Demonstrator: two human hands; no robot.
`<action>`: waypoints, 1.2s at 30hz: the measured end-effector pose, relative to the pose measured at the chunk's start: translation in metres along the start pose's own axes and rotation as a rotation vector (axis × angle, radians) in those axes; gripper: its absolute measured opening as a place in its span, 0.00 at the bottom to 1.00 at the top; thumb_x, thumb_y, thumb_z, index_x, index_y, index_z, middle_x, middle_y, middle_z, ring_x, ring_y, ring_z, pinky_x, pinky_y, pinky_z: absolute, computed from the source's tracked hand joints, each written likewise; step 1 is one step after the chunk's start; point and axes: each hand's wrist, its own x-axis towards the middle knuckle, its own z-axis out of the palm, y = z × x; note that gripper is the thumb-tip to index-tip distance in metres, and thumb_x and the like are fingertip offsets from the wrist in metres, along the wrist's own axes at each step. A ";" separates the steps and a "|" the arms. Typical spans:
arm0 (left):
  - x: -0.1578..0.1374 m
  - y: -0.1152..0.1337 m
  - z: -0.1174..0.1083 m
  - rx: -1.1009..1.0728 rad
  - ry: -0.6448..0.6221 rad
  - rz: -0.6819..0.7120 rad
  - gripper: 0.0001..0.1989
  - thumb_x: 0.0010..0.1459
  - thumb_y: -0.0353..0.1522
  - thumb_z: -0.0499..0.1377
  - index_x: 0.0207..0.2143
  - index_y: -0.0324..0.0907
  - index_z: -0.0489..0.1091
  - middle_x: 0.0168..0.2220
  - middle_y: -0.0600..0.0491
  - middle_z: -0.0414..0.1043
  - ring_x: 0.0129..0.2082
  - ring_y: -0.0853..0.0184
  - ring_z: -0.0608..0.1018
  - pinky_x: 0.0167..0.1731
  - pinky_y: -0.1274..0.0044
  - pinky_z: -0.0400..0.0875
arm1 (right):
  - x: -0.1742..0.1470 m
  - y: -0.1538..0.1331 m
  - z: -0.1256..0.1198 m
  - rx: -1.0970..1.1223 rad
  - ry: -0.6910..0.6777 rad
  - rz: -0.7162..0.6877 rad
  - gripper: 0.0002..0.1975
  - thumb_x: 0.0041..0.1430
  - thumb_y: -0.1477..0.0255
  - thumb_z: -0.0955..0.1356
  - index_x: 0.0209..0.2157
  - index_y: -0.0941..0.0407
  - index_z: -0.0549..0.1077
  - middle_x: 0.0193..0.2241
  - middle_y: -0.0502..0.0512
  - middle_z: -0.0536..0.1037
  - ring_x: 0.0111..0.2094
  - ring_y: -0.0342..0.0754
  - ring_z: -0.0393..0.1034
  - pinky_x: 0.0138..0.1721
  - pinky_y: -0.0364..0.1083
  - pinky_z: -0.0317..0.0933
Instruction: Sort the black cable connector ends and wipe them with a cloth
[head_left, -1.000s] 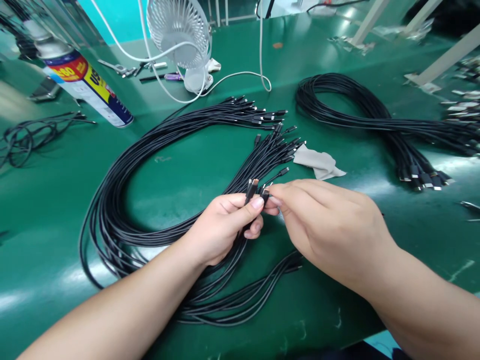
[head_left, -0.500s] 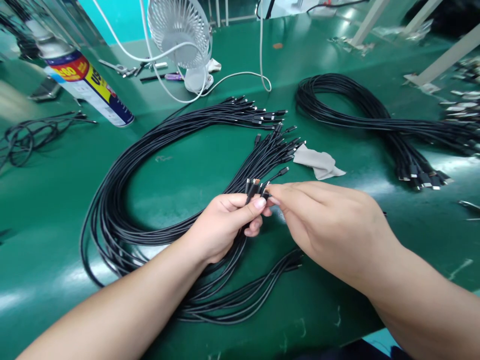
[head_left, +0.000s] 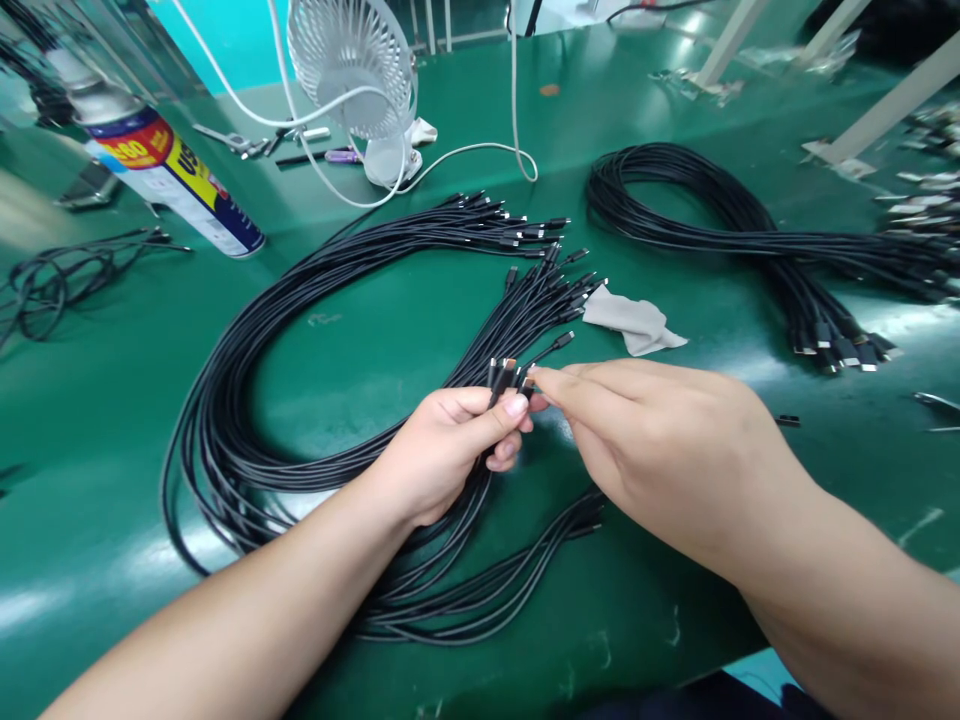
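My left hand [head_left: 465, 435] is closed around several black USB cables [head_left: 504, 378], thumb on top, with their metal-tipped plugs sticking up past the fingers. My right hand [head_left: 660, 430] meets it from the right, thumb and forefinger pinched on a plug at the right side of this group; the fingers partly hide it. Beneath and behind the hands a big curved bundle of black cables [head_left: 225, 380] lies on the green table, plug ends fanned out beyond my fingers. Nearer me, more cable ends [head_left: 517, 580] curve to the right below my hands.
A grey cloth scrap [head_left: 636, 322] lies past my right hand. A second looped cable bundle [head_left: 675, 235] rests at the right. Toward the back stand a small white fan [head_left: 352, 70] with a white cord and a spray can [head_left: 172, 180]. Loose cables [head_left: 67, 275] lie at the left.
The view has shifted slightly. Both hands stay together at the plugs, the right fingers moved only a little. A small black piece now shows beside my right wrist.
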 end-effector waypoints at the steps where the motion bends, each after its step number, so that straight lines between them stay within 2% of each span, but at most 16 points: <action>1: 0.000 0.000 0.000 0.001 0.001 -0.002 0.15 0.52 0.38 0.67 0.25 0.34 0.72 0.21 0.56 0.63 0.20 0.77 0.62 0.21 0.80 0.55 | 0.000 0.000 0.000 -0.003 -0.005 0.003 0.14 0.60 0.82 0.63 0.41 0.64 0.79 0.33 0.58 0.83 0.28 0.50 0.77 0.26 0.47 0.68; 13: -0.001 0.000 0.002 -0.042 -0.035 0.004 0.13 0.54 0.37 0.65 0.27 0.34 0.73 0.25 0.54 0.65 0.20 0.77 0.64 0.21 0.81 0.56 | 0.000 -0.003 0.000 -0.021 -0.028 0.010 0.14 0.59 0.82 0.62 0.39 0.63 0.79 0.33 0.58 0.83 0.25 0.47 0.75 0.25 0.45 0.64; 28: 0.001 0.000 0.001 -0.023 -0.036 0.009 0.14 0.53 0.39 0.66 0.28 0.35 0.74 0.22 0.56 0.64 0.20 0.76 0.63 0.21 0.80 0.56 | 0.000 -0.003 0.002 -0.025 -0.017 0.039 0.14 0.59 0.82 0.62 0.37 0.62 0.78 0.32 0.58 0.82 0.25 0.47 0.74 0.24 0.45 0.60; 32: 0.001 0.000 0.001 -0.023 -0.024 0.005 0.14 0.53 0.38 0.66 0.31 0.35 0.76 0.25 0.55 0.66 0.20 0.76 0.63 0.21 0.80 0.56 | 0.004 0.002 0.000 0.118 -0.082 0.156 0.13 0.61 0.79 0.62 0.38 0.59 0.78 0.31 0.56 0.81 0.26 0.47 0.74 0.25 0.44 0.59; 36: 0.001 -0.001 0.001 -0.009 -0.036 -0.005 0.14 0.54 0.38 0.65 0.27 0.34 0.73 0.21 0.56 0.63 0.20 0.76 0.64 0.22 0.80 0.55 | 0.009 0.008 0.001 0.416 -0.177 0.319 0.08 0.61 0.74 0.65 0.38 0.56 0.77 0.30 0.52 0.80 0.28 0.45 0.72 0.25 0.42 0.58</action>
